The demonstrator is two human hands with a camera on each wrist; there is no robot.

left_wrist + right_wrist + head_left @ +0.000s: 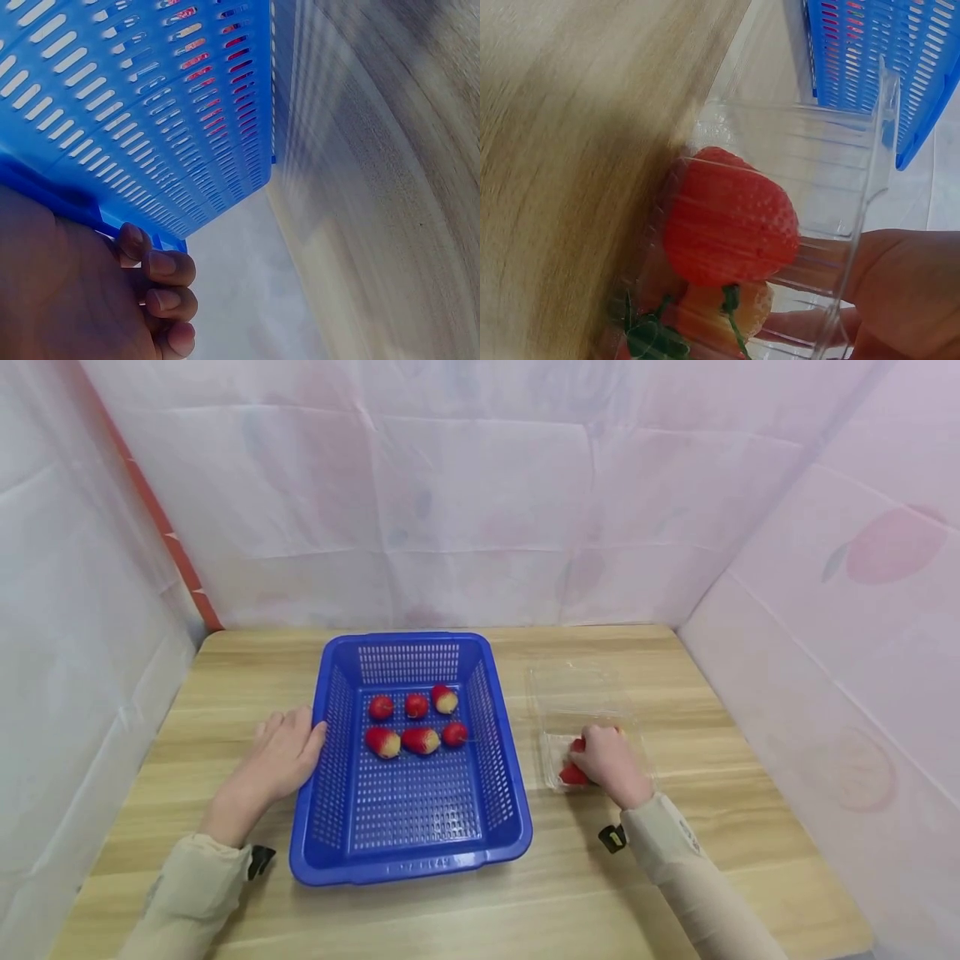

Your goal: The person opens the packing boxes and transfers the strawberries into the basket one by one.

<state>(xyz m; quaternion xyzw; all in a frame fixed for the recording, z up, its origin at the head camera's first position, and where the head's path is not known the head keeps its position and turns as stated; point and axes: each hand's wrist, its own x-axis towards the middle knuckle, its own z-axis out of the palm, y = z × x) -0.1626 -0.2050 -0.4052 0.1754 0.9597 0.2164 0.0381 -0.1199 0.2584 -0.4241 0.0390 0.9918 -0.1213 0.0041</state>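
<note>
My left hand (pixel 285 756) grips the left rim of a blue plastic basket (pixel 412 865); in the left wrist view its fingers (pixel 172 266) curl below the rim. Inside the basket are small red round fruits (pixel 381 707) with stems and red-and-yellow fruits (pixel 421 741). My right hand (pixel 611 764) reaches down into a clear plastic box (pixel 549 750). A large red strawberry (pixel 731 217) lies behind its clear wall, beside an orange-yellow fruit (pixel 724 309) and green leaves (pixel 656 337). The right fingertips are hidden behind these fruits, and I cannot tell whether they pinch one.
The box's clear lid (pixel 573 685) lies folded back toward the rear. Basket and box stand side by side on a wooden table (pixel 720 827). White printed sheets (pixel 480 510) hang behind and along both sides.
</note>
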